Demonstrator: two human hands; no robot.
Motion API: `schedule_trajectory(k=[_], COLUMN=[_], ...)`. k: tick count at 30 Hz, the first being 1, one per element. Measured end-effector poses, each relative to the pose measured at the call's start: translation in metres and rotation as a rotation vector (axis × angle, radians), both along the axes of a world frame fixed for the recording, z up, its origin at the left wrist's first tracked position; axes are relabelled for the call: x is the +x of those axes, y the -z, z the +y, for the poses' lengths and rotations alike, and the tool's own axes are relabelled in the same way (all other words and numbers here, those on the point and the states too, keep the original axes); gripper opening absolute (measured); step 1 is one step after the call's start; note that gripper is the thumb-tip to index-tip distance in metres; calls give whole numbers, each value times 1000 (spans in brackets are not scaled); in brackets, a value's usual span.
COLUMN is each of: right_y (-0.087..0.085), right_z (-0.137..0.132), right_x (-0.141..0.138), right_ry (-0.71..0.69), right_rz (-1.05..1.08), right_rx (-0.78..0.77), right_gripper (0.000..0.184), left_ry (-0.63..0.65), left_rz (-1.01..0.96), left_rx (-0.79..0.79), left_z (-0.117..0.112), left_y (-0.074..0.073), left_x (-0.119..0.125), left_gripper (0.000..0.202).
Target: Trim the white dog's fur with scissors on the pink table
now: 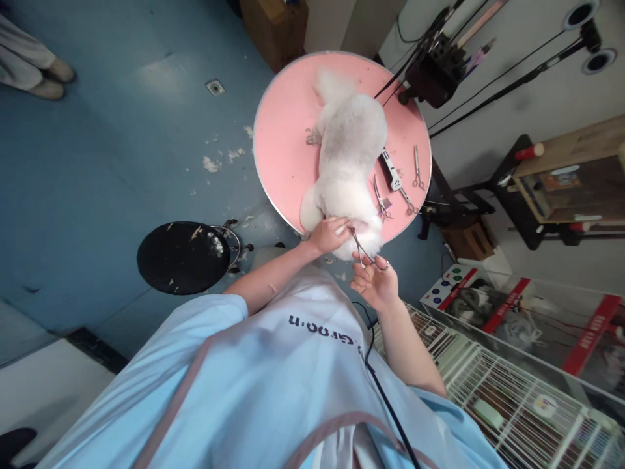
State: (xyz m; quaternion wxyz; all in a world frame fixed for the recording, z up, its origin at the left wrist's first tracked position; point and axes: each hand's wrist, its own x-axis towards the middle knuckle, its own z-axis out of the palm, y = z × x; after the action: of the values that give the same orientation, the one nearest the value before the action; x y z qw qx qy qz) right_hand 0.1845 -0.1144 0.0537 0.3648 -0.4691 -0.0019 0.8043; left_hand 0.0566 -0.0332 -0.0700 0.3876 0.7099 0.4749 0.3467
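Note:
A small white dog (pixel 347 150) stands on a round pink grooming table (pixel 283 137). My left hand (pixel 328 236) is closed on the fluffy fur at the near end of the dog. My right hand (pixel 375 281) holds a pair of scissors (pixel 360 249) by the finger rings, blades pointing into that fur beside my left hand. I wear a light blue apron.
More scissors (pixel 418 168), another pair (pixel 381 200) and a clipper (pixel 390 169) lie on the table's right side. A black stool (pixel 183 257) stands left of me, fur clumps on the blue floor. A wire cage (pixel 512 397) is at right. Another person's feet (pixel 49 79) are at top left.

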Motion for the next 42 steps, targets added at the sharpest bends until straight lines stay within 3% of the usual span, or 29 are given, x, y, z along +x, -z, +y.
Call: schedule_trajectory(k=[9,19,23,28,34,42], right_y=[12,12,14,33,56,58], right_z=[4,-19,-16,-2,4,7], right_x=[8,26,26,22,23,29], right_ry=[-73,21,43,-31,-155,-194], right_rz=[-89,207,307,347,281,228], right_rx=[98,168,188,230,258,255], right_gripper=[30,43,51,56,56,60], left_ry=[12,45,35,220,145,-11], left_rz=[9,-48,-298,-678,-786,-986], left_rx=[15,-70,-244,-467,-727,-876], left_z=[3,8,7,11,11,7], left_y=[3,-6,-9,-11,-16,-15], left_x=[1,0,-4,-9,-12,-4], left_gripper=[27,26,30,24,30,30])
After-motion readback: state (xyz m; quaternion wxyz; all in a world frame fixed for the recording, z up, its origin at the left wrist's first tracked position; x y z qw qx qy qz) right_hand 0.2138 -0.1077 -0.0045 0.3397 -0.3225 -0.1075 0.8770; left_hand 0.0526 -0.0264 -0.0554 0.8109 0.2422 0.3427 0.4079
